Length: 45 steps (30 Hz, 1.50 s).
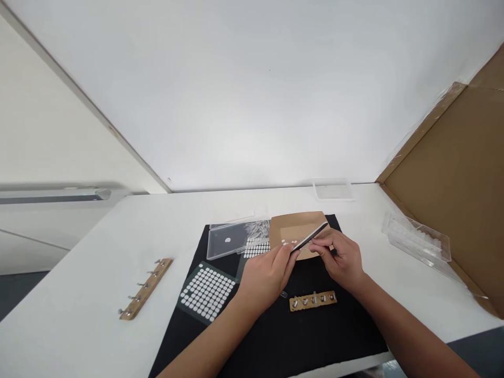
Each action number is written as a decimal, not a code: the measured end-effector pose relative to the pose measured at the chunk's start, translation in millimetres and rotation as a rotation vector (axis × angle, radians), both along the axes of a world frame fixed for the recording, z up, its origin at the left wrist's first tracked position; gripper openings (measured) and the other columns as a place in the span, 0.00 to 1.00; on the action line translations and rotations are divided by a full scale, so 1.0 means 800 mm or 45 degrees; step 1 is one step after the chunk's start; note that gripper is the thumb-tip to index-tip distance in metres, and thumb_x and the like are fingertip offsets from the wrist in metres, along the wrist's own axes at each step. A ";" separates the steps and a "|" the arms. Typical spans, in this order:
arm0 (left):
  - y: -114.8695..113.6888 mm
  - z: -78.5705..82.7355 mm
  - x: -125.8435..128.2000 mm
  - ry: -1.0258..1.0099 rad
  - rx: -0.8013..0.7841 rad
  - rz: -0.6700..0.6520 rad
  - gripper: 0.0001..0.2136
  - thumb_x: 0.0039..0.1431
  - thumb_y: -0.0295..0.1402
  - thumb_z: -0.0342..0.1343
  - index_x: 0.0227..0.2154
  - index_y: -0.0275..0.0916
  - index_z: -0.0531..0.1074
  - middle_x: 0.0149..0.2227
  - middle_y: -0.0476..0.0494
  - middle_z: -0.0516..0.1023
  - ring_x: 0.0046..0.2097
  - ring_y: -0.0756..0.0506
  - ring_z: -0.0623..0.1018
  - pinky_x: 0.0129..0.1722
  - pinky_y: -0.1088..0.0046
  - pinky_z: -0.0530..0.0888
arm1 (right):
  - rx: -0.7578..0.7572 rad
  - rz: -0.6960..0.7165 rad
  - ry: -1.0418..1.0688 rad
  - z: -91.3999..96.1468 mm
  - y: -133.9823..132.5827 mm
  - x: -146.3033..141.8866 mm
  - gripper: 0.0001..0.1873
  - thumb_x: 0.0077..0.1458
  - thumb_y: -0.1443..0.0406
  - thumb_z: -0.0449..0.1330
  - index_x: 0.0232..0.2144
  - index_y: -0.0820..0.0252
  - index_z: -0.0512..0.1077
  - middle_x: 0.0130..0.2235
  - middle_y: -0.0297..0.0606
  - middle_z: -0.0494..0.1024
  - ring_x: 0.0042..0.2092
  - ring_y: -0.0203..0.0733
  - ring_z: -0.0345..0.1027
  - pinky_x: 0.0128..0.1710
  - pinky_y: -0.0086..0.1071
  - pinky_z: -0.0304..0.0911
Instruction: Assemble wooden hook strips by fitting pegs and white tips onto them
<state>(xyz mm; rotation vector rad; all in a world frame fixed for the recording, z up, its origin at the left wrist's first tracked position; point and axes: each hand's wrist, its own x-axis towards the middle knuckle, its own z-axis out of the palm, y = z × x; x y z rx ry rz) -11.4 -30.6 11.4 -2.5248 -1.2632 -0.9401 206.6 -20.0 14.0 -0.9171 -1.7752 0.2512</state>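
Note:
My left hand (264, 273) is closed around the lower end of a slim black stick with a white edge (317, 231), shaped like a nail file, which slants up to the right. Beside it, my right hand (339, 258) pinches thumb and forefinger together near the stick; what is between them is too small to name. Under both hands lies an open brown paper tray (299, 220) with small white dots and clear bits in it. A wooden strip with several metal clips (313, 301) rests below my hands on the black mat (291, 341), one clear piece standing on it.
Left on the mat are a sheet of white dots (208, 292) and a clear box (228, 241) of translucent slivers. Another clip strip (145, 289) lies on the white table. Clear containers stand at the back (334, 190) and right (417, 239), beside a cardboard wall (452, 173).

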 end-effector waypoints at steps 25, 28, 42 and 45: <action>-0.001 -0.009 0.010 -0.171 -0.085 -0.049 0.13 0.79 0.33 0.46 0.52 0.36 0.76 0.39 0.42 0.86 0.34 0.45 0.84 0.30 0.72 0.76 | 0.055 -0.163 -0.222 -0.015 0.008 -0.003 0.12 0.72 0.65 0.62 0.33 0.53 0.69 0.34 0.35 0.82 0.35 0.40 0.78 0.34 0.32 0.70; -0.001 -0.008 0.010 -0.143 -0.061 -0.062 0.13 0.79 0.32 0.47 0.54 0.36 0.75 0.39 0.42 0.85 0.34 0.45 0.84 0.30 0.73 0.76 | 0.047 -0.215 -0.225 -0.012 0.008 -0.002 0.12 0.73 0.65 0.60 0.33 0.53 0.68 0.34 0.36 0.82 0.36 0.41 0.78 0.34 0.32 0.70; -0.007 -0.005 0.010 -0.161 -0.048 -0.053 0.12 0.76 0.30 0.51 0.55 0.36 0.76 0.39 0.40 0.86 0.34 0.46 0.85 0.30 0.74 0.79 | 0.060 -0.388 -0.363 -0.012 0.010 -0.001 0.16 0.76 0.58 0.56 0.33 0.55 0.70 0.32 0.34 0.83 0.33 0.39 0.77 0.31 0.32 0.62; -0.008 -0.003 0.011 -0.197 -0.012 -0.062 0.12 0.76 0.30 0.51 0.55 0.34 0.76 0.39 0.40 0.86 0.33 0.46 0.85 0.30 0.74 0.79 | 0.154 -0.437 -0.417 -0.006 0.010 -0.003 0.16 0.75 0.61 0.58 0.32 0.54 0.68 0.32 0.35 0.83 0.32 0.38 0.77 0.30 0.33 0.60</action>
